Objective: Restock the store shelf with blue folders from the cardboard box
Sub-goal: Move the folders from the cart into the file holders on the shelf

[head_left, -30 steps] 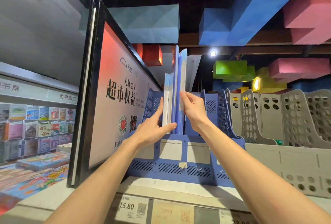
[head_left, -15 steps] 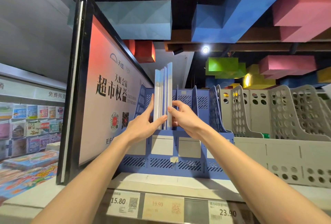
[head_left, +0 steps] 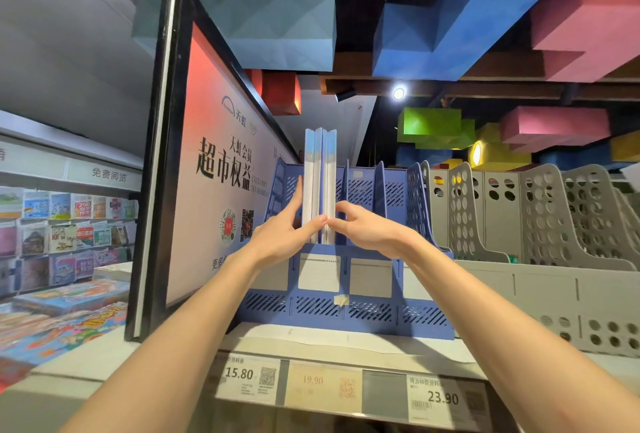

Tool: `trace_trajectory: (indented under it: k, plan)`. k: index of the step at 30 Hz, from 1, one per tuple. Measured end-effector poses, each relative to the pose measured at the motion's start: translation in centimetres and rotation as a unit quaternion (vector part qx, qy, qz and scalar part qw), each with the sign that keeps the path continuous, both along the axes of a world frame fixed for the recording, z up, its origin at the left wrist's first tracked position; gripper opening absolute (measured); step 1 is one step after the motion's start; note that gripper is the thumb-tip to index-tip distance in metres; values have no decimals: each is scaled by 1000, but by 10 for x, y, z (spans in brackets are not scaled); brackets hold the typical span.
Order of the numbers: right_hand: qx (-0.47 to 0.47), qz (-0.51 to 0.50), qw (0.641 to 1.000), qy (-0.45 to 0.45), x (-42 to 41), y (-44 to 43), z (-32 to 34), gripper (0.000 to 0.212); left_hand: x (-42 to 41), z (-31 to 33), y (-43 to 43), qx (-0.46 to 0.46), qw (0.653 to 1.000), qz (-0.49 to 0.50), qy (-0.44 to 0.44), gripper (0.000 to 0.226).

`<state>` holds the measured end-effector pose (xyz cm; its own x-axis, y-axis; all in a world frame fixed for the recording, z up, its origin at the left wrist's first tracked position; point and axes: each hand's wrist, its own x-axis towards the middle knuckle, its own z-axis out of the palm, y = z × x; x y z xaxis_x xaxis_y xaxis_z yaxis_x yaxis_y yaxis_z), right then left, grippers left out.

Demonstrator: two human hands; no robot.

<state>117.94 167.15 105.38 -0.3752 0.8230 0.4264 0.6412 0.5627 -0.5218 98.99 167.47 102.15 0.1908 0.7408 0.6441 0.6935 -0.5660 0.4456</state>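
Observation:
Several blue folders [head_left: 320, 173] with pale spines stand upright and pressed together in the second slot of a blue file rack [head_left: 346, 311] on the store shelf [head_left: 311, 341]. My left hand [head_left: 280, 235] holds their left side, fingers lying up along the cover and thumb across the front edges. My right hand [head_left: 367, 231] pinches them from the right, with the thumb on the front edge and the fingers curled behind. The two thumbs almost meet low on the folders. The cardboard box is out of view.
A tall black-framed sign board [head_left: 207, 173] stands close on the rack's left. Grey perforated file racks [head_left: 540, 218] fill the shelf to the right. Price tags [head_left: 249, 377] line the shelf's front edge. Colourful books [head_left: 62, 315] lie lower left.
The folders have come down into the rack slot and closed from a loose fan into a tight stack. Both hands moved lower on them, thumbs drawing together.

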Motion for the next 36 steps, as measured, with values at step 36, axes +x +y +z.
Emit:
trace_trajectory:
  k: [36]
  plan:
    - [153, -61, 952, 259, 9, -214, -76, 17, 32, -56, -208, 114, 962, -5, -247, 24]
